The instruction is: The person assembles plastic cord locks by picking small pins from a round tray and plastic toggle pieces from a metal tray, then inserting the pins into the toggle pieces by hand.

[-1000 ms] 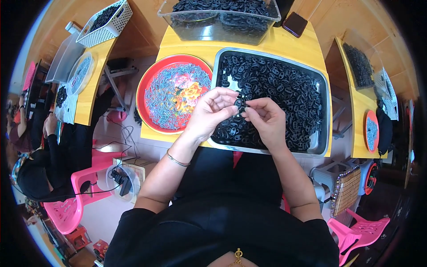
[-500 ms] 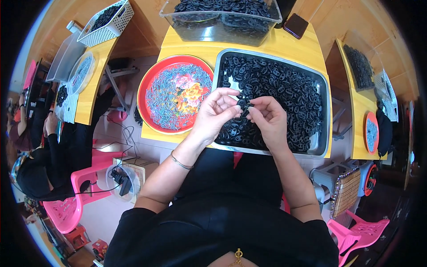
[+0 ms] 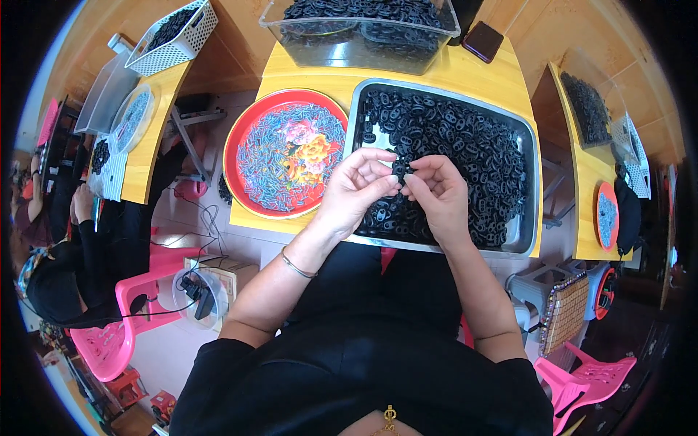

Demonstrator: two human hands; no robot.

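Observation:
My left hand (image 3: pixel 355 187) and my right hand (image 3: pixel 440 192) meet over the left part of a metal tray (image 3: pixel 515 229). Between their pinched fingertips is a small black plastic cord lock (image 3: pixel 400 168), partly covered by the fingers. Many loose black cord locks (image 3: pixel 465 145), with paired holes, fill the tray beneath. To the left stands a round red tray (image 3: pixel 234 163) with a flower pattern, strewn with thin, short bluish-grey pieces (image 3: pixel 273 138) too small to make out; neither hand touches it.
A clear bin (image 3: pixel 356 57) of black pieces stands behind the metal tray, beside a dark flat case (image 3: pixel 483 41). On the left, a co-worker (image 3: pixel 65 283) sits at another yellow table (image 3: pixel 156 131). Pink chairs (image 3: pixel 131 305) and loose cables (image 3: pixel 211 218) are around.
My fingertips have shifted slightly around the small black piece; both hands stay nearly in place. At the left, the co-worker's hands have moved a little.

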